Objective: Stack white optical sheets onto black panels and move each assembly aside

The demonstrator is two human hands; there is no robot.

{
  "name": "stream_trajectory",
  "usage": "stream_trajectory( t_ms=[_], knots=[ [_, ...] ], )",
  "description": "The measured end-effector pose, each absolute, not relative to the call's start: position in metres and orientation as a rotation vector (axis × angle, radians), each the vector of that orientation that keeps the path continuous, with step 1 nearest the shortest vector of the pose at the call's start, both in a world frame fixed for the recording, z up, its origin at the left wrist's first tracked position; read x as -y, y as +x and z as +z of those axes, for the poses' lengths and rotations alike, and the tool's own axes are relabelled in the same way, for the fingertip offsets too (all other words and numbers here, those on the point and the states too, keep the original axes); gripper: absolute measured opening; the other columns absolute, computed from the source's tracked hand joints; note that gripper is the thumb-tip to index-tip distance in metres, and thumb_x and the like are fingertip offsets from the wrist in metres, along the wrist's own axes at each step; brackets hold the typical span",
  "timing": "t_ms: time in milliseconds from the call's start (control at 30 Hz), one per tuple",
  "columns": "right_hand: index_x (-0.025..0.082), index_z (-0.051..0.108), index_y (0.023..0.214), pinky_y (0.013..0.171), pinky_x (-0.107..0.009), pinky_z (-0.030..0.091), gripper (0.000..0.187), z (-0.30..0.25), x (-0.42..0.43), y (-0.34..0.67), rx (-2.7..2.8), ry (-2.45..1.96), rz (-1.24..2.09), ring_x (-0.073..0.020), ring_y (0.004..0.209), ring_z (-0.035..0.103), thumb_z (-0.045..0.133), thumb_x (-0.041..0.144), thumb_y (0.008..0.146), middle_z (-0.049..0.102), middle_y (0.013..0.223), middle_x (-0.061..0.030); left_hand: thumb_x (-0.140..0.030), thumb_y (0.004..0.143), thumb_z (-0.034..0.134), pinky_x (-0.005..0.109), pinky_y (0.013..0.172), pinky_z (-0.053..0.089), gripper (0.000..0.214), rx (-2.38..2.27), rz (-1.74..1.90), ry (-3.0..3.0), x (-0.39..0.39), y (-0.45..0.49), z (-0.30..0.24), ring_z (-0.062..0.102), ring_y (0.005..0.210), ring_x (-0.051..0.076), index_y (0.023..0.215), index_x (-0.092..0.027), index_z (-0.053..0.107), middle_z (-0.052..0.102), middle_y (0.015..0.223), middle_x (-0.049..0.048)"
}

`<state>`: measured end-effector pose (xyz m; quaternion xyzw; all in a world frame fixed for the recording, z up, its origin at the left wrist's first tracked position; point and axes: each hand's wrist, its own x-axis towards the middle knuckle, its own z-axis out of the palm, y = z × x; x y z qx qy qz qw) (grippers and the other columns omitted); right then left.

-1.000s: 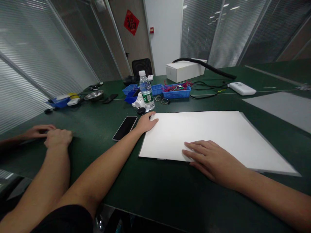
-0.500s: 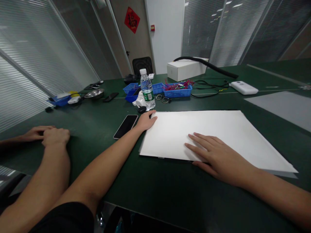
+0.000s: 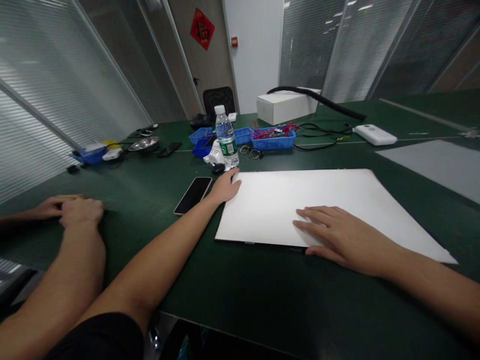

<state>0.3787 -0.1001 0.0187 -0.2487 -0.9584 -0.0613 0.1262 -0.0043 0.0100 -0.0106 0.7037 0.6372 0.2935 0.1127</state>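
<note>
Head view: white sheet (image 3: 300, 200) lies just this side of water bottle (image 3: 226, 137). Left hand (image 3: 225, 187) rests open and flat on the corner nearest the bottle. Right hand (image 3: 337, 235) is spread flat on the edge farthest from it. Likely steadying the sheet; shifting it calls for even palm pressure.

A sheet (image 3: 318, 197) lies flat on the table (image 3: 262, 295). The left hand (image 3: 225, 186) rests on its far left corner, and the right hand (image 3: 339, 235) lies on its near edge. A phone (image 3: 193, 195) lies just left of the sheet, beside the left hand. Behind that hand stands a bottle (image 3: 226, 137). Behind the bottle sit trays (image 3: 273, 143), with glasses (image 3: 252, 153) just before them. A box (image 3: 287, 106) stands farther back. Far to the left, another person's hands (image 3: 75, 210) rest together on the table.
</note>
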Motion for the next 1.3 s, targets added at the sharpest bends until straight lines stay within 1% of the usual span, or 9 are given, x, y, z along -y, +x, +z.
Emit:
stream_trajectory(
  t_ms=[167, 367, 733, 867, 1033, 1100, 1200, 1267, 1300],
  knots=[
    [0.026, 0.060, 0.145, 0.104, -0.053, 0.050, 0.050, 0.015, 0.108, 0.372, 2.783, -0.740, -0.206, -0.0317, 0.133, 0.055, 0.050, 0.049, 0.102, 0.055, 0.149, -0.0115, -0.027, 0.092, 0.063, 0.037, 0.117, 0.045, 0.053, -1.867, 0.862, 2.047, -0.012, -0.006, -0.013, 0.063, 0.132, 0.026, 0.144, -0.016, 0.061, 0.064, 0.147, 0.0093],
    [0.024, 0.061, 0.143, 0.105, -0.054, 0.050, 0.049, 0.014, 0.119, 0.362, 2.756, -0.820, -0.177, -0.0324, 0.134, 0.054, 0.049, 0.048, 0.103, 0.053, 0.150, -0.0139, -0.030, 0.090, 0.066, 0.036, 0.115, 0.046, 0.051, -1.855, 0.915, 2.020, -0.017, -0.009, -0.014, 0.065, 0.130, 0.025, 0.139, -0.017, 0.065, 0.068, 0.142, 0.0089],
    [0.033, 0.057, 0.148, 0.107, -0.055, 0.047, 0.052, 0.018, 0.111, 0.369, 2.772, -0.851, -0.042, -0.0311, 0.138, 0.051, 0.051, 0.054, 0.101, 0.051, 0.154, -0.0073, -0.035, 0.088, 0.070, 0.038, 0.116, 0.045, 0.051, -1.854, 0.914, 1.993, -0.013, -0.010, -0.011, 0.064, 0.130, 0.025, 0.137, -0.020, 0.067, 0.069, 0.140, 0.0078],
    [0.035, 0.057, 0.148, 0.105, -0.057, 0.049, 0.054, 0.022, 0.104, 0.378, 2.807, -0.809, -0.010, -0.0317, 0.137, 0.052, 0.051, 0.057, 0.100, 0.052, 0.153, -0.0057, -0.034, 0.087, 0.072, 0.038, 0.116, 0.045, 0.049, -1.882, 0.884, 2.009, -0.008, -0.005, -0.005, 0.065, 0.129, 0.027, 0.134, -0.020, 0.070, 0.070, 0.139, 0.0083],
    [0.034, 0.059, 0.147, 0.104, -0.053, 0.049, 0.054, 0.022, 0.093, 0.387, 2.795, -0.731, 0.006, -0.0295, 0.132, 0.056, 0.055, 0.057, 0.098, 0.055, 0.150, -0.0062, -0.032, 0.088, 0.070, 0.038, 0.116, 0.046, 0.046, -1.893, 0.872, 2.048, -0.006, -0.003, -0.004, 0.065, 0.128, 0.026, 0.132, -0.019, 0.070, 0.070, 0.138, 0.0079],
    [0.030, 0.061, 0.144, 0.106, -0.051, 0.047, 0.051, 0.025, 0.080, 0.399, 2.735, -0.793, -0.036, -0.0279, 0.130, 0.057, 0.052, 0.055, 0.100, 0.058, 0.147, -0.0073, -0.032, 0.088, 0.069, 0.037, 0.116, 0.046, 0.045, -1.878, 0.883, 2.067, -0.007, -0.003, -0.005, 0.065, 0.128, 0.026, 0.131, -0.019, 0.070, 0.070, 0.138, 0.0074],
    [0.016, 0.066, 0.138, 0.111, -0.047, 0.041, 0.052, 0.032, 0.051, 0.435, 2.537, -1.121, -0.238, -0.0273, 0.129, 0.055, 0.044, 0.049, 0.104, 0.061, 0.141, -0.0143, -0.031, 0.089, 0.067, 0.036, 0.116, 0.046, 0.043, -1.857, 0.904, 2.092, -0.007, -0.004, -0.007, 0.065, 0.128, 0.025, 0.130, -0.020, 0.071, 0.070, 0.137, 0.0068],
    [0.009, 0.065, 0.139, 0.107, -0.046, 0.040, 0.058, 0.034, 0.029, 0.471, 2.357, -1.444, -0.397, -0.0297, 0.130, 0.053, 0.041, 0.050, 0.105, 0.058, 0.143, -0.0206, -0.029, 0.089, 0.066, 0.036, 0.116, 0.045, 0.041, -1.844, 0.922, 2.095, -0.007, -0.004, -0.007, 0.065, 0.128, 0.025, 0.127, -0.019, 0.072, 0.071, 0.136, 0.0072],
    [0.008, 0.062, 0.142, 0.103, -0.046, 0.039, 0.062, 0.032, 0.019, 0.492, 2.265, -1.610, -0.445, -0.0309, 0.131, 0.051, 0.042, 0.053, 0.104, 0.055, 0.145, -0.0228, -0.029, 0.088, 0.066, 0.035, 0.117, 0.045, 0.040, -1.839, 0.932, 2.093, -0.007, -0.004, -0.007, 0.065, 0.127, 0.025, 0.127, -0.019, 0.072, 0.071, 0.136, 0.0073]
  ],
)
